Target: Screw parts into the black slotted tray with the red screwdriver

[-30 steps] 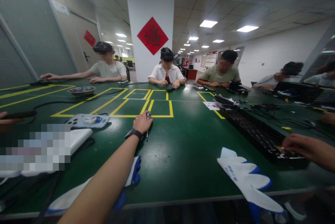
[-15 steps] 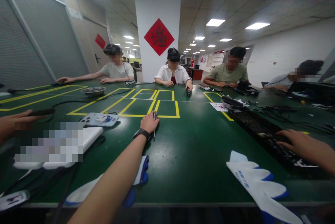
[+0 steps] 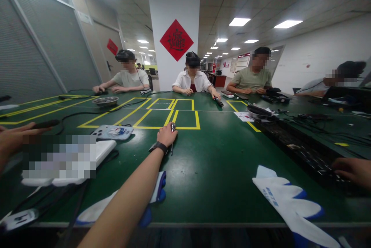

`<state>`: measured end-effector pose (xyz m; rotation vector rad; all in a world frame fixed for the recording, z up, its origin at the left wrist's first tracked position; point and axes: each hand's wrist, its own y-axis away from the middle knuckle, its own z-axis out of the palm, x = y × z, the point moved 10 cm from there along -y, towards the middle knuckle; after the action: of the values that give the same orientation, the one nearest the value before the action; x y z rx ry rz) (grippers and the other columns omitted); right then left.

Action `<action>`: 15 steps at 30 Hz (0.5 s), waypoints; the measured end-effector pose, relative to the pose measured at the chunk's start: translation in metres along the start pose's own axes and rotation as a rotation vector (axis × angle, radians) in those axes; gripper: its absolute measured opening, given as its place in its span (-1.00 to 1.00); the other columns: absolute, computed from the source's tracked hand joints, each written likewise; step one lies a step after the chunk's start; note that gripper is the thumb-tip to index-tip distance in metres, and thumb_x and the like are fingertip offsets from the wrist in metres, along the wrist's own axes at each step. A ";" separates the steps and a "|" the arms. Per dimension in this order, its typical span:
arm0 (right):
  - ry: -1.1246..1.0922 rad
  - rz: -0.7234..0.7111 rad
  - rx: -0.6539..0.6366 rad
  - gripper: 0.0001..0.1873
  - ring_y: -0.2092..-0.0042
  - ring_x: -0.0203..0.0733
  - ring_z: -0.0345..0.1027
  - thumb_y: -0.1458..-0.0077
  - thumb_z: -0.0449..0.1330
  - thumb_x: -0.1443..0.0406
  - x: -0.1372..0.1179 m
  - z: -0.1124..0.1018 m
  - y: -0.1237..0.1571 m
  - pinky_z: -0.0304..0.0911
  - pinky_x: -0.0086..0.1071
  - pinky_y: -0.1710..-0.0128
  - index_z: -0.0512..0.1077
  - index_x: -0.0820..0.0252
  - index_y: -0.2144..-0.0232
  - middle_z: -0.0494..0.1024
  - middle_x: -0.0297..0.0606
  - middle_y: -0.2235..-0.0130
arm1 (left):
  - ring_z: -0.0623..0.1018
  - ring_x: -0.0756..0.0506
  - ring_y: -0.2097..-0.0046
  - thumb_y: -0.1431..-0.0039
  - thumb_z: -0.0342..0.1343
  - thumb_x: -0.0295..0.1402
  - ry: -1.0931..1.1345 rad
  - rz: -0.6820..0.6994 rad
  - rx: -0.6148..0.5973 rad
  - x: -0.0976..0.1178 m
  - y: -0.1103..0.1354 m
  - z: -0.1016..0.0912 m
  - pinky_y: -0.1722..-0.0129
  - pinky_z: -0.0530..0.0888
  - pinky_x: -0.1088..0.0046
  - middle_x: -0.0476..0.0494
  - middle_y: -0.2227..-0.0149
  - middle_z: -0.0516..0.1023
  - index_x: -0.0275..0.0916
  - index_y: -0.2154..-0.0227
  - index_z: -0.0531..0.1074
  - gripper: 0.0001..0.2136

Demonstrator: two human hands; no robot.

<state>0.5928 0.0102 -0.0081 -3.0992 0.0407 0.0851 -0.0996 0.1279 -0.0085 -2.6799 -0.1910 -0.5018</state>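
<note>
My left hand (image 3: pixel 166 136), with a dark watch on the wrist, rests on the green table. Its fingers are closed around the handle of a screwdriver (image 3: pixel 173 127), whose thin shaft points back towards me. On the right, my right hand (image 3: pixel 350 169) reaches in from the edge of view with its fingers down in a long black tray (image 3: pixel 301 147) of small parts. Its fingertips are dark and partly hidden there. A white and blue glove (image 3: pixel 279 194) lies between me and the tray; another glove (image 3: pixel 97 209) is partly under my left forearm.
A phone in a patterned case (image 3: pixel 114 132) and white devices (image 3: pixel 106 149) with cables lie left of my arm. Beyond are yellow tape rectangles and a metal bowl (image 3: pixel 105 102). A neighbour's hand (image 3: pixel 17 138) enters at left. Several people sit across the table.
My right hand has moved right and nearer along the tray. My left hand stays with the screwdriver. Across the table, a person's hand with a dark tool has shifted right.
</note>
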 end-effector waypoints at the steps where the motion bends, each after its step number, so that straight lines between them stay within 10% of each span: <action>1: -0.004 0.007 -0.004 -0.84 0.32 0.04 0.43 0.14 0.10 0.19 -0.001 -0.001 -0.001 0.30 -0.16 0.32 0.49 -0.09 0.50 0.55 -0.11 0.34 | 0.39 -0.23 0.03 -0.05 -0.05 -0.18 -0.002 -0.001 -0.002 0.000 0.000 0.000 0.08 0.29 0.22 -0.23 0.04 0.40 -0.13 -0.03 0.18 -0.55; 8: 0.000 0.072 0.093 -0.84 0.30 -0.01 0.40 0.15 0.10 0.18 -0.001 -0.023 -0.015 0.28 -0.24 0.28 0.44 0.05 0.50 0.53 -0.09 0.33 | 0.40 -0.23 0.04 -0.04 -0.04 -0.16 -0.021 -0.005 0.011 0.001 0.000 0.000 0.09 0.30 0.24 -0.24 0.06 0.41 -0.13 -0.03 0.19 -0.54; 15: 0.032 -0.073 0.205 -0.49 0.09 -0.06 0.33 0.11 0.16 0.11 -0.038 -0.034 -0.052 0.18 -0.33 0.13 0.36 0.24 0.10 0.44 0.04 0.08 | 0.39 -0.25 0.03 -0.04 -0.06 -0.15 -0.025 -0.015 -0.016 0.002 0.001 0.000 0.10 0.31 0.23 -0.25 0.03 0.39 -0.14 -0.04 0.18 -0.53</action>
<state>0.5586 0.0619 0.0296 -2.8936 -0.0595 0.0272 -0.0979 0.1272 -0.0083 -2.7033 -0.2156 -0.4761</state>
